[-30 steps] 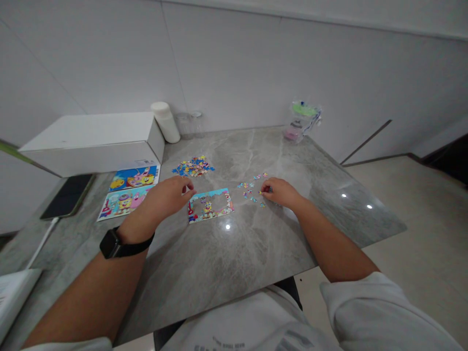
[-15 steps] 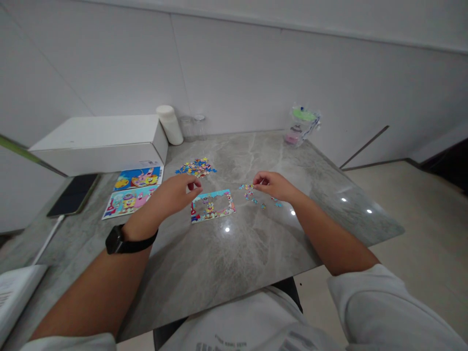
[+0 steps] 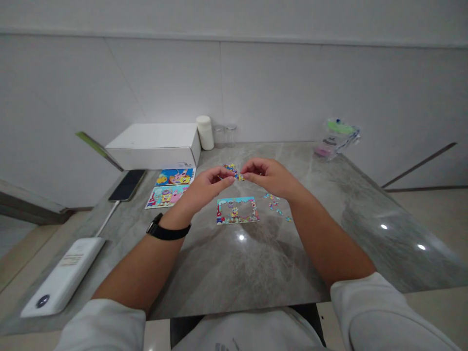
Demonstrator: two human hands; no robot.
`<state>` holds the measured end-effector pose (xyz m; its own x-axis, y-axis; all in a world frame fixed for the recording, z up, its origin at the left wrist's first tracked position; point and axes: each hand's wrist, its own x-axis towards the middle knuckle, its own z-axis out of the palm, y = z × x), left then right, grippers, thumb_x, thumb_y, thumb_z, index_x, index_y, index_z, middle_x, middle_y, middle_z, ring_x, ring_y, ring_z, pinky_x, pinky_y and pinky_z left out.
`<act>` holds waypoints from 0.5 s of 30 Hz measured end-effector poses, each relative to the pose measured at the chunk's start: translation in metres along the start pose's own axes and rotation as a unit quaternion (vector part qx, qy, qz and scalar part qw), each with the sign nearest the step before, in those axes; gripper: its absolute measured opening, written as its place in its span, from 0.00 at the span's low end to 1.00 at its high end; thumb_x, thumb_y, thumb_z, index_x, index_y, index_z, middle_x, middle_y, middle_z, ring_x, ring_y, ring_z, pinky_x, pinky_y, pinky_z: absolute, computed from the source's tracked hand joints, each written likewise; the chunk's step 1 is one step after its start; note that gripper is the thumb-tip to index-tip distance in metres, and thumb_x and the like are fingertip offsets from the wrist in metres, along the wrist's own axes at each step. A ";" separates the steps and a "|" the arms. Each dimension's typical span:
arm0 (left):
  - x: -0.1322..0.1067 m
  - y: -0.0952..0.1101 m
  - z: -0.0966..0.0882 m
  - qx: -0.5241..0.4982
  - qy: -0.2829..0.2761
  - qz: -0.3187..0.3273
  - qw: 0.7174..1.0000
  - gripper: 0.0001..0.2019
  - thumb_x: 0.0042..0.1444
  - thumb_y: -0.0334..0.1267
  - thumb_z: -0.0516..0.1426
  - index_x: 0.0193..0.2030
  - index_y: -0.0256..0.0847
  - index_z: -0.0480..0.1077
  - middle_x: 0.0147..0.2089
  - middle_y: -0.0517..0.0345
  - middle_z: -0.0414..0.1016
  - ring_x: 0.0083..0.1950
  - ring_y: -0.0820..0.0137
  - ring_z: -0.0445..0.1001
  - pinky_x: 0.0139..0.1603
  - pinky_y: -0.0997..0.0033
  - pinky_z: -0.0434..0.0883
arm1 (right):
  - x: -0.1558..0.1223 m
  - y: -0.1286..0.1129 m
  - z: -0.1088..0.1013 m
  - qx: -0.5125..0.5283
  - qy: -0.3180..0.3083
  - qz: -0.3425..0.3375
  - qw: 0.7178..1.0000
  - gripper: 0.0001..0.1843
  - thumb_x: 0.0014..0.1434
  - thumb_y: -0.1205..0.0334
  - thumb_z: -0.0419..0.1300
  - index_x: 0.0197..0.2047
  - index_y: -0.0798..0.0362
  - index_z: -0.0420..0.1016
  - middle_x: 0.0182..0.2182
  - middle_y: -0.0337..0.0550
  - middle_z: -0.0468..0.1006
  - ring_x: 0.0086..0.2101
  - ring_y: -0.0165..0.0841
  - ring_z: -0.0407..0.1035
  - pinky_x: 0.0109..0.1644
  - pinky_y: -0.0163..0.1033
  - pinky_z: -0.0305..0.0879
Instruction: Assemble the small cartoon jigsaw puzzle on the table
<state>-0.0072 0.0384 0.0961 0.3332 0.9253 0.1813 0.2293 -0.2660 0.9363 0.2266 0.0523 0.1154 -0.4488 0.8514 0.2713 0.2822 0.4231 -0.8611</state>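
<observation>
Left hand (image 3: 215, 180): one, raised over the table (image 3: 263, 273), thumb and fingers bent towards each other with little gap; whether a piece sat between them, could not be told. Watch strap (image 3: 170, 233) at its wrist.

Right hand (image 3: 268, 175): one, opposite the left, fingers curled and thumb tip near the forefinger; a grip on a piece could not be confirmed. The two hands were apart, tips turned inward, a pose that seemed suited to small parts.

Pile of puzzle pieces (image 3: 230, 167): behind the fingertips, partly hidden by them, apparently heaped within reach of both.

Puzzle (image 3: 237, 220): flat below and between the hands, border largely filled, a gap in its middle; likely placed centrally so either hand could reach it.

Loose pieces (image 3: 279, 212): scattered under the right hand and forearm, probably set apart from the pile for easy picking.

Picture cards (image 3: 175, 176): two, left of the left hand, face up, perhaps for ready viewing.

Box (image 3: 153, 135): beyond the cards. Bottle (image 3: 205, 134): beside it.

Phone (image 3: 127, 185): far left of the left hand, cabled, presumably for charging.

Plastic bag (image 3: 336, 139): beyond the right hand, far right.
</observation>
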 end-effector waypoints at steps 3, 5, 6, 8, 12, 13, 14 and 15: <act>0.001 -0.004 0.003 0.022 -0.028 -0.007 0.999 0.19 0.58 0.54 0.64 0.42 0.39 0.78 0.36 0.58 0.77 0.34 0.72 0.68 0.34 0.71 0.65 | -0.003 0.010 0.012 0.012 -0.014 0.008 1.000 0.13 0.60 0.52 0.68 0.44 0.51 0.80 0.34 0.40 0.79 0.34 0.32 0.69 0.38 0.38 0.64; 0.002 -0.009 0.004 0.046 -0.043 -0.006 0.998 0.16 0.59 0.53 0.63 0.38 0.39 0.77 0.33 0.60 0.74 0.33 0.73 0.67 0.34 0.71 0.63 | -0.006 0.018 0.017 0.023 -0.027 0.019 0.999 0.14 0.59 0.52 0.69 0.44 0.50 0.79 0.34 0.40 0.79 0.34 0.32 0.70 0.38 0.38 0.66; 0.003 -0.011 0.005 0.057 -0.049 -0.005 0.997 0.16 0.59 0.52 0.62 0.35 0.39 0.77 0.31 0.61 0.73 0.33 0.73 0.66 0.33 0.72 0.62 | -0.007 0.021 0.019 0.030 -0.031 0.024 0.999 0.14 0.58 0.52 0.69 0.44 0.50 0.79 0.34 0.40 0.79 0.34 0.32 0.71 0.38 0.38 0.66; 0.004 -0.015 0.006 0.074 -0.060 -0.004 0.995 0.15 0.59 0.50 0.61 0.32 0.39 0.75 0.30 0.62 0.71 0.32 0.73 0.65 0.33 0.71 0.61 | -0.009 0.026 0.022 0.043 -0.030 0.033 0.998 0.15 0.58 0.53 0.69 0.45 0.50 0.78 0.35 0.39 0.80 0.34 0.32 0.71 0.38 0.38 0.67; 0.004 -0.016 0.005 0.080 -0.064 -0.008 0.995 0.16 0.60 0.52 0.60 0.31 0.40 0.75 0.28 0.63 0.69 0.31 0.73 0.63 0.32 0.71 0.60 | -0.009 0.030 0.024 0.061 -0.014 0.037 0.997 0.16 0.57 0.52 0.70 0.45 0.50 0.78 0.35 0.40 0.80 0.33 0.32 0.71 0.37 0.38 0.68; 0.004 -0.016 0.005 0.077 -0.059 -0.009 0.995 0.17 0.60 0.53 0.61 0.31 0.40 0.74 0.28 0.63 0.68 0.30 0.73 0.63 0.32 0.71 0.60 | -0.009 0.029 0.025 0.065 -0.008 0.037 0.997 0.16 0.57 0.52 0.70 0.46 0.50 0.78 0.35 0.40 0.80 0.33 0.32 0.71 0.37 0.38 0.68; 0.004 -0.015 0.005 0.073 -0.053 -0.011 0.996 0.18 0.60 0.54 0.61 0.31 0.40 0.74 0.28 0.63 0.68 0.30 0.73 0.62 0.32 0.71 0.60 | -0.008 0.028 0.025 0.068 0.000 0.038 0.997 0.16 0.58 0.51 0.70 0.46 0.49 0.78 0.35 0.40 0.80 0.33 0.32 0.71 0.37 0.38 0.67; 0.004 -0.015 0.006 0.068 -0.044 -0.012 0.997 0.18 0.60 0.54 0.61 0.32 0.40 0.74 0.28 0.63 0.68 0.30 0.73 0.62 0.32 0.71 0.60 | -0.008 0.027 0.025 0.073 0.009 0.040 0.996 0.16 0.59 0.50 0.69 0.47 0.49 0.78 0.36 0.40 0.80 0.34 0.32 0.71 0.37 0.38 0.68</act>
<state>-0.0040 0.0446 0.0813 0.4031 0.9064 0.1261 0.3578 -0.2829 0.8899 0.2172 0.0492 0.0791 -0.4147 0.8863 0.2062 0.1890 0.3056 -0.9332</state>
